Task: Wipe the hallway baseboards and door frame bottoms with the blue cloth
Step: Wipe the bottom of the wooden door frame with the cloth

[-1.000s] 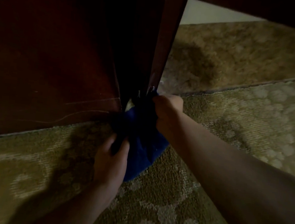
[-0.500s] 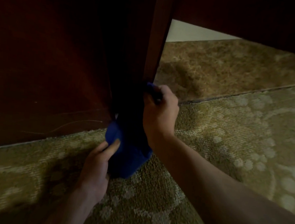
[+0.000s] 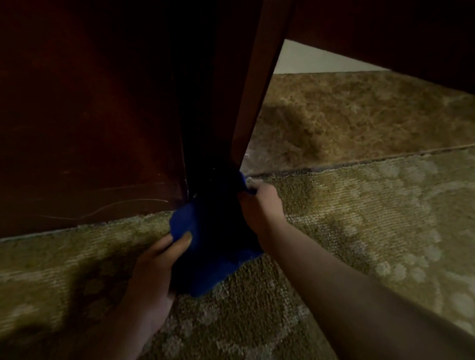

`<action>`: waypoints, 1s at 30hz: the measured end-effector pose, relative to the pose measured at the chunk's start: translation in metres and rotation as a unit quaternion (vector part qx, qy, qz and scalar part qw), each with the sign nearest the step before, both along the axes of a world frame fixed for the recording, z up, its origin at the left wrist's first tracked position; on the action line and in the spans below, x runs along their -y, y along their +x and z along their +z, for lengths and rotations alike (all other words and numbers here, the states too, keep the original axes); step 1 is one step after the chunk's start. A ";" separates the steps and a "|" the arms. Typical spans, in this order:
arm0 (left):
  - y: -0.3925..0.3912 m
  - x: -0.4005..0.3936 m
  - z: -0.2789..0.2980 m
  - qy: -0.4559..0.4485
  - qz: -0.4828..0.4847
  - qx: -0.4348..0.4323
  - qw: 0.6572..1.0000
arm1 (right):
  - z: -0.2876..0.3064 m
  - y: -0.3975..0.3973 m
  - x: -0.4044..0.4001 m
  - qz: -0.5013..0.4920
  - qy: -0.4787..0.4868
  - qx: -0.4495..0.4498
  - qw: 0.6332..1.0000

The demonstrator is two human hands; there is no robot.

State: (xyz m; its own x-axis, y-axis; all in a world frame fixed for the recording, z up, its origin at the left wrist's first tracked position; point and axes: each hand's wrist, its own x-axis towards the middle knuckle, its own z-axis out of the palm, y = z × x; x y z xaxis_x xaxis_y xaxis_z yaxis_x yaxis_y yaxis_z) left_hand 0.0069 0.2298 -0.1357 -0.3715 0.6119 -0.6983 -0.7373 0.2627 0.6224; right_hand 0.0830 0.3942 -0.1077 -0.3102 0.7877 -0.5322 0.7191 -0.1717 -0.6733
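Since half a second ago, both hands sit lower against the foot of the door frame, and the right hand has dropped from beside the frame edge to carpet level. Blue cloth (image 3: 216, 246) is bunched at the bottom of the dark wooden door frame (image 3: 258, 71), touching the wood where frame and carpet (image 3: 374, 226) meet, with its lower corner trailing onto the carpet. Left hand (image 3: 155, 277) holds the near left edge of the cloth, thumb lying on top of the fabric and fingers tucked beneath it. Right hand (image 3: 260, 205) is curled round the upper right part of the cloth, fingers closed on a fold just beside the frame's base. Dark wooden panel (image 3: 75, 100) to the left of the frame shows pale curved scratches near its bottom edge. Beyond the frame, a second, browner carpet (image 3: 358, 114) begins at a seam, and a strip of pale wall (image 3: 305, 59) shows behind it. No containers are visible.
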 end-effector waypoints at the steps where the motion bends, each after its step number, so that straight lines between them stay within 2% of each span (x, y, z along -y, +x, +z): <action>1: 0.001 0.000 0.002 -0.001 0.011 0.004 1.000 | -0.002 -0.007 -0.003 -0.037 -0.012 -0.009 0.999; 3: 0.001 -0.001 0.000 -0.001 0.023 0.004 1.000 | -0.002 -0.023 -0.007 -0.115 -0.031 -0.031 0.992; 5: 0.000 -0.001 0.002 0.000 0.027 0.010 1.000 | 0.007 -0.029 -0.004 -0.157 -0.009 -0.043 0.987; 9: -0.003 -0.003 -0.001 0.009 0.020 0.031 0.999 | 0.032 -0.021 0.006 -0.143 0.144 -0.119 0.972; 11: -0.003 -0.005 -0.001 0.005 0.013 0.029 0.999 | 0.030 -0.020 0.008 -0.136 0.160 -0.126 0.970; 15: -0.002 -0.007 -0.001 -0.003 0.015 0.015 1.000 | 0.002 -0.023 -0.008 -0.109 0.038 -0.033 0.993; 18: -0.002 -0.006 -0.002 -0.020 0.012 0.016 1.000 | -0.007 -0.023 -0.022 -0.092 -0.022 -0.004 0.996; 23: 0.003 -0.006 0.000 -0.048 0.071 0.068 0.994 | -0.009 -0.003 0.008 -0.128 -0.159 -0.017 0.979; 25: 0.003 -0.001 0.003 -0.011 0.082 0.117 0.990 | -0.004 0.000 0.024 -0.146 -0.201 -0.057 0.967; 27: 0.002 0.005 0.006 0.018 0.107 0.120 0.987 | -0.001 -0.014 0.026 -0.150 -0.189 -0.108 0.964; 30: 0.001 0.016 0.000 0.038 0.154 0.081 0.984 | -0.001 -0.047 0.024 -0.174 -0.169 -0.120 0.963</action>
State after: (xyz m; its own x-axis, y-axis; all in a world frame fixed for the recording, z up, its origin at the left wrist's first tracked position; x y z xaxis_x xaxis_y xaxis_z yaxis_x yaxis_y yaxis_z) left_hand 0.0077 0.2140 -0.1357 -0.4360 0.5408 -0.7193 -0.8653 -0.0323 0.5002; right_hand 0.0356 0.3707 -0.1083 -0.2048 0.6601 -0.7228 0.4086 -0.6133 -0.6759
